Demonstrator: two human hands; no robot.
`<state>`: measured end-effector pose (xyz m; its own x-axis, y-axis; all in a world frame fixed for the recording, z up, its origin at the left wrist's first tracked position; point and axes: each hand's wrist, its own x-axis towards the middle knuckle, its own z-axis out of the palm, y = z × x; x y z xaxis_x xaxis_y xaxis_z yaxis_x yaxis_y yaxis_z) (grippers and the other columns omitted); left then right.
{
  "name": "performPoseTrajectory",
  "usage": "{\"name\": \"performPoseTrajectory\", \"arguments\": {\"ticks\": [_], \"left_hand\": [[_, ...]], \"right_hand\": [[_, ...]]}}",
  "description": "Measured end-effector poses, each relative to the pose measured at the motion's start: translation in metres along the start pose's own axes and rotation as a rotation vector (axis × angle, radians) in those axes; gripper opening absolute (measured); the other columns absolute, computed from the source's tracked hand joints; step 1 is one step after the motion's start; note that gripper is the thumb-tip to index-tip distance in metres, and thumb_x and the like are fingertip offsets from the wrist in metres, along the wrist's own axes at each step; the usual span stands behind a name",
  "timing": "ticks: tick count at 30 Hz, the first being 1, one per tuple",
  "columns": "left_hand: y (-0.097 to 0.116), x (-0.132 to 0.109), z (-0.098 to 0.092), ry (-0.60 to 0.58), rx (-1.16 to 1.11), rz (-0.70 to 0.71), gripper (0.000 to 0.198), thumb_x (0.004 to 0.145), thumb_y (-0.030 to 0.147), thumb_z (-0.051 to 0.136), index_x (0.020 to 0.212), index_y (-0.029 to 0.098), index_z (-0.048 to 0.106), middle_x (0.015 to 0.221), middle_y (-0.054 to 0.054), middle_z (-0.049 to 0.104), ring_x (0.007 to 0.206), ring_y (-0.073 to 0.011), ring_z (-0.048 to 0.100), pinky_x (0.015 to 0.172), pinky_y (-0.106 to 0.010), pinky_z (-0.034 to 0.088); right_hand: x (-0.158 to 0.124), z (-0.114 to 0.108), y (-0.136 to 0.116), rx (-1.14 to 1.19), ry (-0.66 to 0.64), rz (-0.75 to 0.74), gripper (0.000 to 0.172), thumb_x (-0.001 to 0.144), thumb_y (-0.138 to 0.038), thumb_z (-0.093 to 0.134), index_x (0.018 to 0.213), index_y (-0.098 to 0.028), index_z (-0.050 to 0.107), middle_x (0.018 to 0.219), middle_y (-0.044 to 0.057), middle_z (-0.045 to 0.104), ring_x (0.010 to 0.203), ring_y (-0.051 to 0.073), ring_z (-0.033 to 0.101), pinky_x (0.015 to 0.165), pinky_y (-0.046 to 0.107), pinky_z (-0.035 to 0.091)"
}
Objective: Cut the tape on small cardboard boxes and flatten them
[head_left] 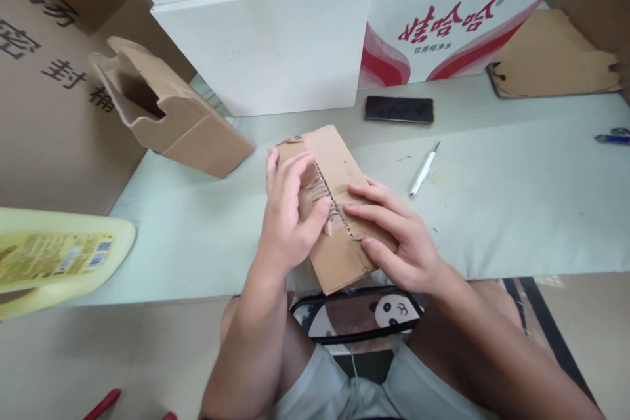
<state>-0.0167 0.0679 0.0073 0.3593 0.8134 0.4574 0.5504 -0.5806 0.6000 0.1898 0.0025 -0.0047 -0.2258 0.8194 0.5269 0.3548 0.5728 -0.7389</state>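
A small brown cardboard box lies at an angle near the front edge of the table, its closed top facing up. Torn, rough paper shows along the seam down its middle. My left hand is curved over the box's left side, the thumb pressing beside the seam. From the right, my right hand holds the box, fingers and thumb resting on its top face. Both hands touch the box, and its underside is hidden.
An open cardboard box stands at left, near a yellow bottle. White cartons line the back. A black phone, a white pen-like cutter, a flat cardboard piece and a blue-handled tool lie to the right.
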Motion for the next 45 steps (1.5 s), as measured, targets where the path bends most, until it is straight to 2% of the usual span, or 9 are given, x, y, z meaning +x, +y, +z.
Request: {"name": "performPoseTrajectory", "arguments": {"ticks": [9,13,16,23,28,32,37,42,45], "left_hand": [[-0.001,0.001,-0.002,-0.025,0.062,-0.056,0.035,0.094,0.039,0.06,0.125,0.029,0.072,0.142,-0.006,0.061,0.155,-0.0362,0.032,0.133,-0.065,0.019],[-0.008,0.001,-0.002,-0.006,0.055,-0.061,0.033,0.094,0.041,0.061,0.123,0.033,0.076,0.142,-0.004,0.061,0.154,-0.0349,0.033,0.133,-0.065,0.018],[-0.012,0.002,-0.003,0.006,0.036,-0.102,0.033,0.096,0.044,0.058,0.121,0.033,0.077,0.143,-0.002,0.062,0.155,-0.0333,0.032,0.134,-0.063,0.017],[-0.031,0.004,-0.013,0.156,-0.063,-0.212,0.031,0.094,0.045,0.06,0.112,0.032,0.081,0.139,0.0,0.068,0.152,-0.0294,0.04,0.135,-0.055,0.019],[-0.051,0.0,-0.021,0.265,-0.129,-0.225,0.028,0.09,0.043,0.067,0.111,0.033,0.081,0.138,0.001,0.07,0.151,-0.0281,0.043,0.135,-0.053,0.022],[-0.052,-0.002,-0.023,0.228,-0.141,-0.203,0.032,0.091,0.049,0.068,0.114,0.032,0.081,0.142,0.0,0.068,0.153,-0.0288,0.041,0.133,-0.054,0.026],[-0.05,-0.002,-0.019,0.222,-0.106,-0.169,0.041,0.094,0.06,0.061,0.116,0.032,0.08,0.143,-0.001,0.068,0.154,-0.0291,0.04,0.134,-0.055,0.023],[-0.054,-0.001,-0.013,0.277,-0.138,-0.08,0.049,0.095,0.069,0.052,0.113,0.033,0.08,0.139,0.001,0.07,0.152,-0.0281,0.042,0.136,-0.053,0.019],[-0.057,-0.002,-0.012,0.267,-0.138,-0.066,0.049,0.094,0.069,0.055,0.116,0.033,0.079,0.142,0.0,0.068,0.151,-0.028,0.044,0.136,-0.052,0.019]], "right_hand": [[0.003,-0.006,0.002,-0.03,-0.078,-0.056,0.048,0.095,-0.019,0.056,0.143,-0.023,0.058,0.144,0.014,0.062,0.14,0.027,0.057,0.13,0.061,0.031],[-0.004,-0.006,0.011,0.158,-0.086,0.001,0.049,0.101,-0.043,0.054,0.149,-0.03,0.053,0.163,0.009,0.045,0.153,0.03,0.041,0.129,0.058,0.032],[-0.009,-0.001,0.022,0.35,0.017,0.184,0.053,0.104,-0.061,0.041,0.149,-0.036,0.05,0.168,0.003,0.035,0.155,0.03,0.038,0.123,0.055,0.041],[-0.007,0.003,0.036,0.349,0.22,0.687,0.06,0.098,-0.073,0.042,0.134,-0.028,0.058,0.149,0.011,0.056,0.136,0.03,0.056,0.108,0.05,0.052],[-0.005,0.0,0.04,0.469,-0.003,0.831,0.067,0.095,-0.077,0.041,0.131,-0.024,0.06,0.124,0.012,0.07,0.117,0.028,0.067,0.101,0.05,0.055],[-0.001,-0.002,0.037,0.446,-0.042,0.879,0.067,0.09,-0.073,0.053,0.137,-0.026,0.058,0.143,0.012,0.062,0.121,0.03,0.065,0.105,0.055,0.053],[0.0,-0.005,0.036,0.437,-0.22,0.787,0.062,0.093,-0.064,0.059,0.142,-0.026,0.056,0.142,0.011,0.063,0.137,0.031,0.056,0.122,0.059,0.038],[-0.002,-0.007,0.037,0.508,-0.305,0.761,0.082,0.087,-0.074,0.064,0.155,-0.032,0.046,0.154,0.011,0.053,0.151,0.034,0.042,0.123,0.06,0.037],[-0.003,-0.005,0.04,0.585,-0.238,0.787,0.091,0.081,-0.075,0.071,0.157,-0.033,0.041,0.158,0.012,0.049,0.148,0.035,0.046,0.12,0.061,0.041]]}}
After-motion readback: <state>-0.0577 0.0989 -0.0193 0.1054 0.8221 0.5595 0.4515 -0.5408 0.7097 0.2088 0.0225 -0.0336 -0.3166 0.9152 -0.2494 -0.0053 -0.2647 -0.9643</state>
